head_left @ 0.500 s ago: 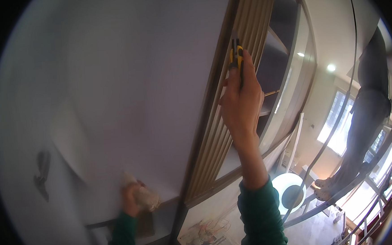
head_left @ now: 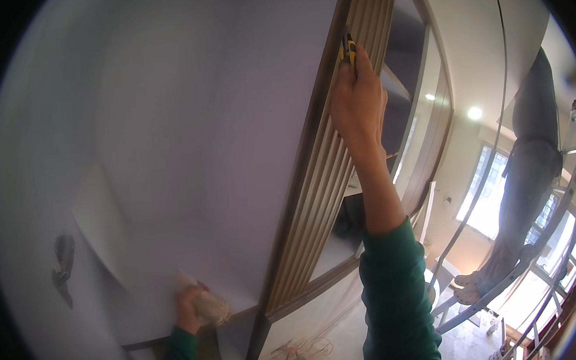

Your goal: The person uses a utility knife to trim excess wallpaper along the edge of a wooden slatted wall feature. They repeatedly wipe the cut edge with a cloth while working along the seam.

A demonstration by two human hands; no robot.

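In my right hand (head_left: 358, 100) is a black and yellow utility knife (head_left: 348, 47), held with fingers closed round it. Its tip points up along the dark edge of a brown fluted panel (head_left: 310, 218), at the panel's upper part. Down at the lower left, my left hand (head_left: 188, 308) is wrapped round a pale, crumpled plastic-looking bag (head_left: 211, 308) with a tapered end and a spot of red. What fills the bag is blurred. Both arms wear green sleeves.
A smooth lilac-grey surface (head_left: 258, 129) fills the left, with a dark handle (head_left: 62, 269) at its edge. Open shelving (head_left: 406, 57) lies right of the panel. A person (head_left: 529, 185) stands on a metal ladder (head_left: 524, 268) at right; a cable (head_left: 504, 101) hangs before them. Wires (head_left: 308, 347) lie below.
My right hand has slid upward along the fluted panel with the utility knife. My left hand keeps the bag and appears slightly lower. The whole view has shifted a little.
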